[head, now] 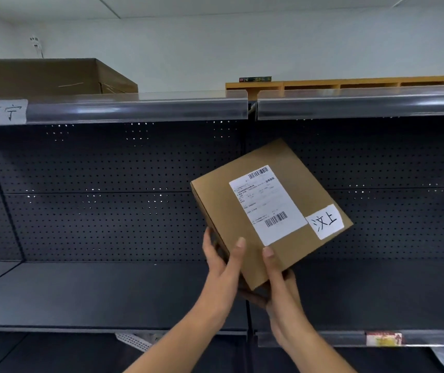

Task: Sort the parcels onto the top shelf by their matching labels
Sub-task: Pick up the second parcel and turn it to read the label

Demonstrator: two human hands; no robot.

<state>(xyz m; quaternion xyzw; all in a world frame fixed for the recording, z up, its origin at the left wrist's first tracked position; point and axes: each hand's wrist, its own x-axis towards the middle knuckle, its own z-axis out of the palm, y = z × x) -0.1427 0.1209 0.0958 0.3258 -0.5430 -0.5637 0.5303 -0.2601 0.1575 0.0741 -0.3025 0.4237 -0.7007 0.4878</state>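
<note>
Your left hand [222, 261] and right hand [278, 275] grip the tilted brown parcel [266, 211], tagged 汶上, below the top shelf [137, 107] holding a large carton [46, 76].

White handwritten tag [324, 221] on brown cardboard parcel [266, 208]: 汶上
White paper tag [1, 111] on clear top-shelf edge strip [134, 109]: 齐宁
White printed shipping label [267, 204]: barcodes, small print unreadable

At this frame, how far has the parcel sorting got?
Done: one large brown cardboard box already sits on the top shelf above the handwritten 齐宁 tag. In hand: the left hand and right hand grip a small brown cardboard parcel marked 汶上, held below that shelf. Left: shelving it; no matching tag shows.
</note>
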